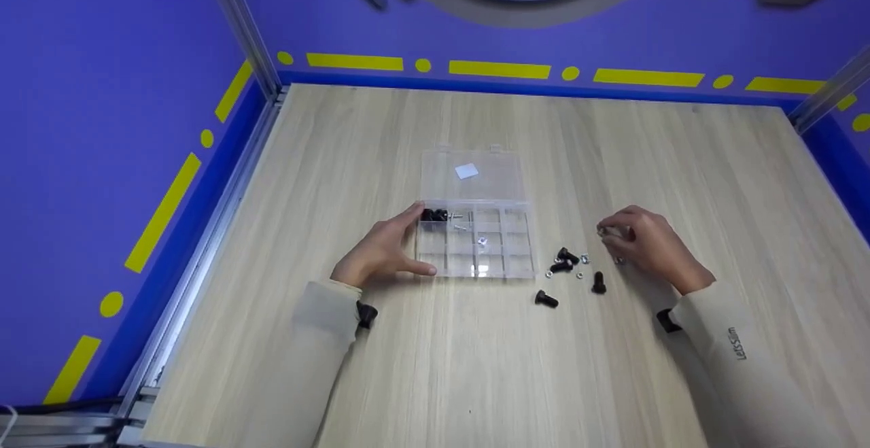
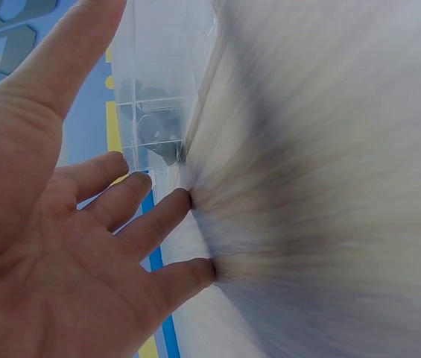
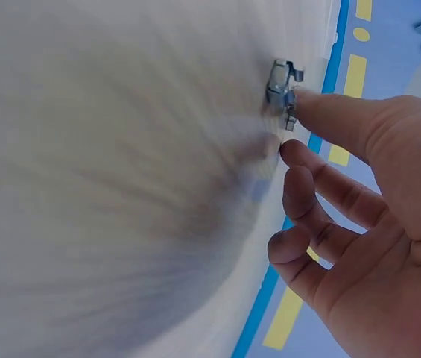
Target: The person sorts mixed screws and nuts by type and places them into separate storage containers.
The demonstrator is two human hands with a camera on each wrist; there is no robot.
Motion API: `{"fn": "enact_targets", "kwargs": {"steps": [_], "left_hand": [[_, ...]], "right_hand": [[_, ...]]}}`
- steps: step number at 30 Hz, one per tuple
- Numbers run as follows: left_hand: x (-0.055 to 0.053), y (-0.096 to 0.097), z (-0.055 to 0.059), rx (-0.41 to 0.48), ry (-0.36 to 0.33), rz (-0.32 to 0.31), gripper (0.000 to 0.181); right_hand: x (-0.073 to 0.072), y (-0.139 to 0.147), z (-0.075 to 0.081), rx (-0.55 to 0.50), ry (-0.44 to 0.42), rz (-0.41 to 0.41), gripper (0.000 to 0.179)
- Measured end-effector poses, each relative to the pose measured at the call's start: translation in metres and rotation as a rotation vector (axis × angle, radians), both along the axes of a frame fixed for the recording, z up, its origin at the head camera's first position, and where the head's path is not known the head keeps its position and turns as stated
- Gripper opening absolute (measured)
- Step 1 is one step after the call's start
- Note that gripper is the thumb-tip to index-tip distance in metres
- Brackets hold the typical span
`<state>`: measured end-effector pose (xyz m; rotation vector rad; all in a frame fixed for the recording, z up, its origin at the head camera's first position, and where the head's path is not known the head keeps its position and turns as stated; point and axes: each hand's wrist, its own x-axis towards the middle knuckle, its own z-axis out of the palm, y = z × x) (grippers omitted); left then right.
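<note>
A clear plastic divided box [image 1: 445,277] lies with its lid [image 1: 499,179] folded back. Black bolts [image 1: 435,215] fill its far left compartment, and small silver screws [image 1: 457,216] lie beside them. My left hand [image 1: 384,251] rests along the box's left side, thumb at the near corner, fingers straight. To the right, my right hand [image 1: 642,240] pinches a small metal nut [image 1: 601,232] just over the table. In the right wrist view a metal cage nut [image 3: 279,86] with bent clips shows beside the thumb [image 3: 329,112]. The ring and little fingers are curled loosely.
Between box and right hand lie several loose black bolts [image 1: 546,299] and small silver nuts [image 1: 584,258]. A white label [image 1: 467,171] shows on the lid. The wooden table [image 1: 489,366] is bordered by blue walls [image 1: 163,60] and metal frame rails [image 1: 238,20].
</note>
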<state>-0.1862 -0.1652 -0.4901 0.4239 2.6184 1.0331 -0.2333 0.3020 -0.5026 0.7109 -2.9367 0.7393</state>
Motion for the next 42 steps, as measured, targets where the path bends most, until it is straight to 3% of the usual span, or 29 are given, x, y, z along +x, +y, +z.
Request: {"fn": "enact_targets", "kwargs": {"steps": [10,19,30,42], "left_hand": [[0.000,-0.001,-0.001,0.014,-0.032,0.017,0.121],[0.000,-0.001,-0.002,0.009,-0.018,0.017,0.121],[0.001,-0.002,-0.001,0.015,-0.009,0.011,0.121],[0.000,0.000,-0.001,-0.009,0.007,0.002,0.120]], "right_hand": [[-0.001,-0.004,-0.004,0.005,0.053,0.003,0.013],[0.000,-0.004,-0.003,0.000,0.039,-0.012,0.011],[-0.001,-0.013,0.011,-0.016,0.017,-0.030,0.005],[-0.002,-0.047,0.024,-0.093,0.138,0.126,0.016]]}}
